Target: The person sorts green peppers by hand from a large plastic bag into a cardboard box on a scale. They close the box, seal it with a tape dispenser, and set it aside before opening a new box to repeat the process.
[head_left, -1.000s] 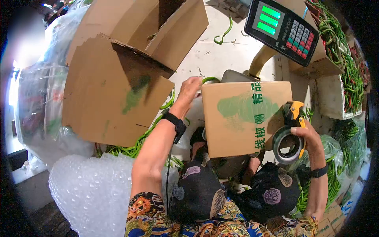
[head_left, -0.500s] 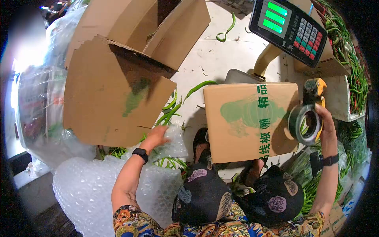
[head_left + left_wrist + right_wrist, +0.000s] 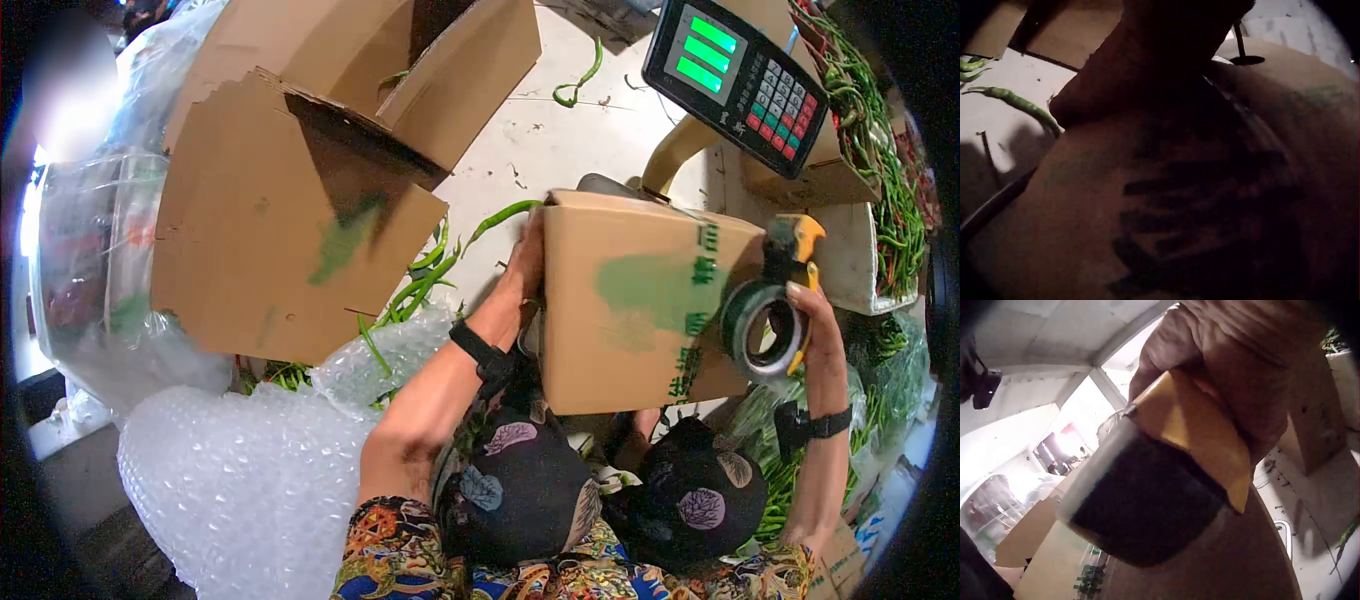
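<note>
A closed cardboard box (image 3: 640, 300) with green print stands tilted in front of the person in the head view. The left hand (image 3: 527, 262) lies flat against its left side, fingers mostly straight; in the left wrist view that hand (image 3: 1147, 69) is dark against the box (image 3: 1085, 187). At the box's right side the right hand (image 3: 822, 325) grips a yellow-handled tape dispenser (image 3: 808, 245) with a roll of tape (image 3: 765, 330). The right wrist view shows the right hand (image 3: 1222, 369) curled round the yellow part of the dispenser (image 3: 1197, 425), with the dark roll (image 3: 1141, 500) below.
An open carton (image 3: 290, 230) stands at the left, above bubble wrap (image 3: 240, 480). Green peppers (image 3: 430, 280) lie between carton and box. Behind the box is a scale display (image 3: 735, 85); at the right edge, a white crate (image 3: 858, 250) and heaped peppers (image 3: 895, 220).
The left hand has moved from the bubble wrap up and right to the box's left side. The box has turned and tilted, showing its top edge. The right hand still holds the dispenser.
</note>
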Demonstrator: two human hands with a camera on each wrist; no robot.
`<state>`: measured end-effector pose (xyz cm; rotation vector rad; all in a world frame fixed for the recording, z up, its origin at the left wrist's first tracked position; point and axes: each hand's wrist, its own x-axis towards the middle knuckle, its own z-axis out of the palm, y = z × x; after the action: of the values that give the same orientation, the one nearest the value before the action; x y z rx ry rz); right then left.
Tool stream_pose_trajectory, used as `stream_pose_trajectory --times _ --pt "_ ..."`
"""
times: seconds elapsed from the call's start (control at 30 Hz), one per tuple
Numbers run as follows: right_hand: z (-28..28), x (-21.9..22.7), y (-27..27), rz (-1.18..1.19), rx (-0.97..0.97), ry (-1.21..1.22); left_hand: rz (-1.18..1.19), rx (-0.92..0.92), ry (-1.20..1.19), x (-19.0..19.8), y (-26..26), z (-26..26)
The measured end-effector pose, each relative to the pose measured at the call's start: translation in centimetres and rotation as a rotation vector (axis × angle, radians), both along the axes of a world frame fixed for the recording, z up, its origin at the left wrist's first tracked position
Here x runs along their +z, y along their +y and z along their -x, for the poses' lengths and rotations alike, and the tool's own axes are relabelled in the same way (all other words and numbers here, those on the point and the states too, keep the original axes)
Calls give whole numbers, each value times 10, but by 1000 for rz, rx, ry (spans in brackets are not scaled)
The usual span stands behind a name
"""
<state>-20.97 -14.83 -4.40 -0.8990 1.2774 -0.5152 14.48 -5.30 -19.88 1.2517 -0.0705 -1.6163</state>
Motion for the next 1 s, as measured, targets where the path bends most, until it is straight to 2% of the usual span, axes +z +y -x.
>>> stream_pose_trajectory --times 0.03,0.07,0.13,0.2,0.23,0.27,0.33,0.37,0.4,0.43,0.47,0.53,0.57,0.6,0.67,0.7,0.73,0.8,0.83,0.87,0.93,0.97,1.0 --pt "12 4 6 -10 -72 -9 187 -29 90 -30 -5 -6" --pt "9 19 14 4 -63 -56 161 -61 -187 -15 -11 -4" --pt "38 27 26 8 -19 2 368 -109 -348 61 -13 3" --pt "54 45 54 48 -25 117 445 -89 -297 61 -15 5" --pt "9 69 76 122 -195 165 512 -72 -250 63 -17 6" --pt "34 74 82 90 -20 108 538 -97 -282 64 -16 3" --pt "49 76 91 -63 -93 158 596 -191 -435 66 -17 -2" --pt "47 74 96 -98 -101 1 602 -201 -427 66 -16 -3" --pt "30 78 97 -123 -110 -156 570 -318 -388 65 -16 -3" --pt "24 90 98 -124 -157 -67 542 -436 -353 64 -19 -2" --pt "16 97 93 -115 -54 17 557 -447 -350 65 -15 1" --pt "22 72 80 -58 181 93 573 -394 -435 58 -1 4" --pt "20 68 79 -69 181 110 583 -315 -358 48 1 3" --pt "18 63 78 -85 184 127 582 -315 -359 51 7 3" --pt "21 54 78 -79 192 160 554 -349 -510 54 20 3" --pt "23 53 80 -79 167 163 511 -326 -349 57 23 2" --pt "25 52 81 -77 146 165 508 -320 -350 58 25 2" --pt "30 44 82 -82 138 151 845 -445 -1338 64 24 10" --pt "29 44 82 -40 127 206 666 -410 -1248 74 23 20" --pt "26 47 82 1 119 261 667 -416 -1241 76 24 21" --pt "2 65 80 168 242 393 727 -465 -1567 85 17 16" --pt "-10 71 81 313 329 470 748 -457 -1570 90 15 14" --pt "-20 77 84 450 414 555 775 -369 -1674 92 18 15"
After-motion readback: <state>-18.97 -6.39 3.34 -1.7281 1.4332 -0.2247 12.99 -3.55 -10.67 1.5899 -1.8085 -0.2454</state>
